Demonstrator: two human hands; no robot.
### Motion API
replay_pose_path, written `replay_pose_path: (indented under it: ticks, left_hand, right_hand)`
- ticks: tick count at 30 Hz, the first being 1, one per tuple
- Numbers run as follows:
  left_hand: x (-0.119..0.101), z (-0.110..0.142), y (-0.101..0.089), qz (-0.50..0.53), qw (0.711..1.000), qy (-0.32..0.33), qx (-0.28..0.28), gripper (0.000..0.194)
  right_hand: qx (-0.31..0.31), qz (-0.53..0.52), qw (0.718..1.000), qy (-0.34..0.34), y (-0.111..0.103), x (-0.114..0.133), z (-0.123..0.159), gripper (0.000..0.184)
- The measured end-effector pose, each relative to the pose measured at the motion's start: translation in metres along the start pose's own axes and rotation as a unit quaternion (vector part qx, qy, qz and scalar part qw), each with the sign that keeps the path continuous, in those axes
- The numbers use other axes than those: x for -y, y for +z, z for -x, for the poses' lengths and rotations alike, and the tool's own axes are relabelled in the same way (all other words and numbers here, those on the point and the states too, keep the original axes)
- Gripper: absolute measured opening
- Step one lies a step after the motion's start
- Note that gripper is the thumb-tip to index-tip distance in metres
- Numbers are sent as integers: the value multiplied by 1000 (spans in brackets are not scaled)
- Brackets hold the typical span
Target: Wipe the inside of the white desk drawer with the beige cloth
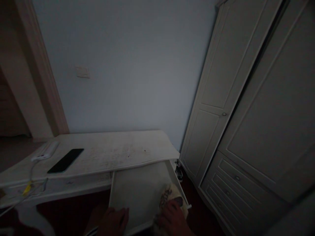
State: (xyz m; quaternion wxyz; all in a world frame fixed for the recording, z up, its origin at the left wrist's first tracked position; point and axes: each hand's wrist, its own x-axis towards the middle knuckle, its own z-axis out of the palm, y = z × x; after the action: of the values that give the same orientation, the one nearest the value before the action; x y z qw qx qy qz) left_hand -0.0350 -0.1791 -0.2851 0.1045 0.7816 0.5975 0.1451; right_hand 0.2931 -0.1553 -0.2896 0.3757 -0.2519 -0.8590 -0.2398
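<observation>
A white drawer (140, 193) is pulled out from under the right part of a white desk (137, 147). My left hand (113, 222) is at the drawer's front left corner, fingers curled over its edge. Over the front right corner, my right hand (172, 216) is closed on a cream cloth (169, 193) with dark printed marks. Part of the cloth lies against the drawer's right side, and my fingers cover some of it. Dim light and blur hide finer details of both hands.
A dark phone (66, 160) and a white power strip (45, 150) lie on the desk's left side. A cable with a yellow tag (27, 188) hangs over the front edge. A white wardrobe (221, 114) stands to the right, with a dark shoe (179, 173) near its base.
</observation>
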Motion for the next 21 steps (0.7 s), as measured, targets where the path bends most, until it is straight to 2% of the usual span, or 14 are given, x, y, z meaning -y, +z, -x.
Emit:
replay_pose_path:
  ticks: [3, 5, 8, 12, 16, 21]
  left_hand:
    - [-2, -3, 0, -9, 999, -27, -21, 44]
    - [-6, -3, -1, -17, 998, -47, -34, 45]
    - [-13, -1, -5, -33, 997, -50, -47, 47]
    - [-19, 2, -13, -47, 997, -35, -58, 49]
    - [-23, 2, -19, -53, 997, -28, -40, 51]
    - [-28, 3, -20, -66, 994, -43, -77, 49]
  right_hand:
    - [86, -16, 996, 3, -39, -24, 7, 34]
    - [128, -33, 991, 0, -54, -31, 7, 51]
    - [144, -48, 988, 19, -60, -30, 3, 48]
    - [122, -90, 985, 77, -53, -17, -7, 38]
    - [131, -119, 979, 100, -40, -1, -17, 39]
    - [63, -114, 988, 83, -1, 37, -30, 40]
